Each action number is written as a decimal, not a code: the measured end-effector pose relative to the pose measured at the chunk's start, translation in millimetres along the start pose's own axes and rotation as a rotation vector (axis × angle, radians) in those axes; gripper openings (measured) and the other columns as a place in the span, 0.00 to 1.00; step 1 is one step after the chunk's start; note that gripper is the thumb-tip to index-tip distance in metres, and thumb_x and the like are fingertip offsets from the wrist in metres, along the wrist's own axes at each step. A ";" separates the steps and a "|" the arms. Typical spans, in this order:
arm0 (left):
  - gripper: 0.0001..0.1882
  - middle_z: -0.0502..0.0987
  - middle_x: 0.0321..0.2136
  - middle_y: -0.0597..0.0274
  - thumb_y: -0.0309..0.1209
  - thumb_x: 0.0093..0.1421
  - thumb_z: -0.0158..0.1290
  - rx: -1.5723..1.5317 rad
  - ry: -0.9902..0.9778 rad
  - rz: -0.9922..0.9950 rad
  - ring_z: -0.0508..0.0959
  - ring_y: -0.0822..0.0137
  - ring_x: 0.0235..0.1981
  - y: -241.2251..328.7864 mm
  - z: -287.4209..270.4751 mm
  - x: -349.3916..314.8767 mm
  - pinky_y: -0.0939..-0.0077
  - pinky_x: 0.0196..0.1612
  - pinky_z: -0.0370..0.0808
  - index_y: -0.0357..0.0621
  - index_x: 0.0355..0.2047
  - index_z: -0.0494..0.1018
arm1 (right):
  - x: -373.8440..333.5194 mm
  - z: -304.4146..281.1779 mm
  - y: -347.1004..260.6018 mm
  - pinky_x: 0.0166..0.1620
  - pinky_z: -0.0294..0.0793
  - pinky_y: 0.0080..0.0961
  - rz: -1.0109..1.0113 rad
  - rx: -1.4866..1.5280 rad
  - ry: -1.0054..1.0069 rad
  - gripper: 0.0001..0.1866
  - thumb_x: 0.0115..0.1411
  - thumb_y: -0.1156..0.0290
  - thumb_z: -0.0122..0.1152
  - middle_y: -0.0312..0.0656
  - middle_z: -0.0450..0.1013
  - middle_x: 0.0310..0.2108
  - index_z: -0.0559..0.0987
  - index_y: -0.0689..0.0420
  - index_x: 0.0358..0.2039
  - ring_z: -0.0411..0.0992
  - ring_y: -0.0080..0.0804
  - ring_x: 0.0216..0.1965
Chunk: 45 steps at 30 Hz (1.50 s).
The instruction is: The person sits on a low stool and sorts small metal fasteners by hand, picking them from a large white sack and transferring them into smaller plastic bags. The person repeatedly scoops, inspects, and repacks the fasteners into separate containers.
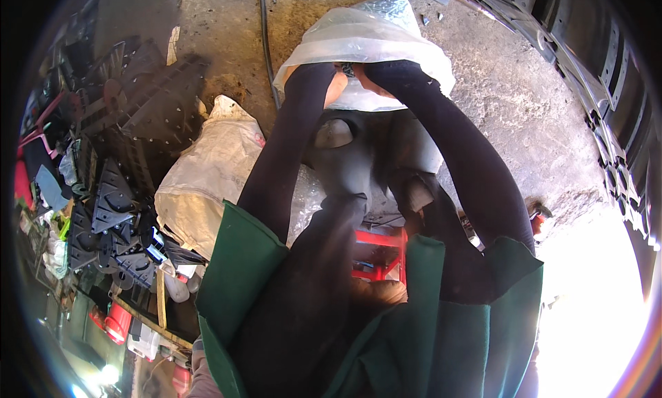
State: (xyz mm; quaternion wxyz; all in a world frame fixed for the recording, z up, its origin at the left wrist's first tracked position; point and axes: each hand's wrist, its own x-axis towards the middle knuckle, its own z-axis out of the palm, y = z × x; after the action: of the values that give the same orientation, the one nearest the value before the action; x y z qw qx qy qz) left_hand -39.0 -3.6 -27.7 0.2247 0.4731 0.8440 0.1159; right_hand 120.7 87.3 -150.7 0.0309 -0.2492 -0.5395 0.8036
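A translucent white plastic sack (369,36) lies on the floor beyond my feet, bunched and folded at its near edge. My left hand (336,89) and my right hand (373,83) meet that near edge, close to each other. Folds of plastic cover the fingers of both, so their grip is hidden. Between the hands shows a small dark patterned bit (347,70), too small to name. Long black sleeves cover both forearms, and green short sleeves hang from the upper arms.
A dirty beige sack (210,184) stands left of my legs. Black plastic parts (114,212) and mixed scrap heap up further left. A black cable (267,46) crosses the concrete floor. Perforated metal pieces (586,74) line the right. A red frame (394,250) stands beneath me.
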 end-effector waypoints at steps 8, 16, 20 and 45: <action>0.14 0.78 0.40 0.47 0.31 0.56 0.50 -0.015 -0.120 -0.010 0.76 0.47 0.45 -4.3 3.3 -5.1 0.61 0.46 0.73 0.40 0.41 0.76 | 8.2 -12.7 -34.1 0.48 0.75 0.33 0.320 -0.323 -0.088 0.19 0.62 0.63 0.49 0.44 0.73 0.46 0.74 0.54 0.51 0.73 0.37 0.45; 0.13 0.79 0.36 0.45 0.34 0.52 0.51 -0.032 0.048 0.004 0.78 0.45 0.38 -8.4 18.7 -5.3 0.54 0.41 0.73 0.42 0.35 0.77 | -13.9 -5.5 -96.0 0.46 0.76 0.33 0.106 -0.766 -0.042 0.17 0.62 0.62 0.49 0.45 0.73 0.45 0.75 0.54 0.49 0.73 0.34 0.46; 0.16 0.78 0.40 0.44 0.33 0.53 0.50 -0.044 -0.304 -0.138 0.76 0.45 0.44 -7.3 21.3 -2.4 0.55 0.48 0.72 0.42 0.40 0.76 | -23.2 0.0 -110.3 0.46 0.76 0.32 0.055 -0.898 0.013 0.17 0.63 0.62 0.49 0.45 0.74 0.44 0.75 0.54 0.49 0.73 0.33 0.46; 0.18 0.76 0.31 0.61 0.38 0.69 0.40 -1.255 -0.540 -0.479 0.74 0.70 0.29 25.5 -44.9 -0.4 0.77 0.31 0.69 0.35 0.44 0.72 | -40.9 31.4 -160.9 0.29 0.71 0.21 0.332 -0.600 0.144 0.09 0.60 0.69 0.56 0.36 0.73 0.21 0.78 0.58 0.40 0.71 0.20 0.23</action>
State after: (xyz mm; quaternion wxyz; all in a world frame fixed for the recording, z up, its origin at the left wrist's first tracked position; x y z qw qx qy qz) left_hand -41.7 10.2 21.9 0.6740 0.0692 0.6138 0.4053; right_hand 107.5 114.5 15.5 -0.1368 -0.3876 -0.7003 0.5836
